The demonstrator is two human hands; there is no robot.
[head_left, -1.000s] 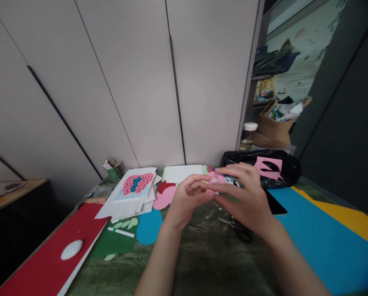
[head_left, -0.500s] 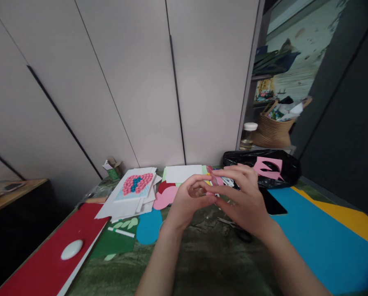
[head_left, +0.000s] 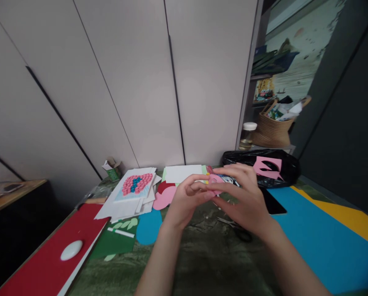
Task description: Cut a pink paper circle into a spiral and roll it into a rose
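Observation:
My left hand (head_left: 185, 201) is raised over the table with its fingers curled and its thumb against the edge of a small pink paper piece (head_left: 215, 183). From the other side my right hand (head_left: 244, 199) meets it, fingertips and thumb closing on the same piece. Fingers hide much of the paper, so its full shape cannot be made out. Small yellow bits (head_left: 207, 176) show by the fingertips. Below my right hand lies a pair of scissors (head_left: 236, 227) with dark handles.
Left are a picture of pink and blue balls (head_left: 137, 183), pink paper shapes (head_left: 163, 198), a blue cutout (head_left: 148, 228), a marker (head_left: 121, 232) and a white mouse (head_left: 72, 250) on red card. Right are blue card (head_left: 322, 238), a tablet (head_left: 273, 202) and a black bag (head_left: 288, 166) with pink scraps.
The pink paper piece shows more between my hands, turned more toward the camera. The fingers have shifted slightly; both hands stay in nearly the same place.

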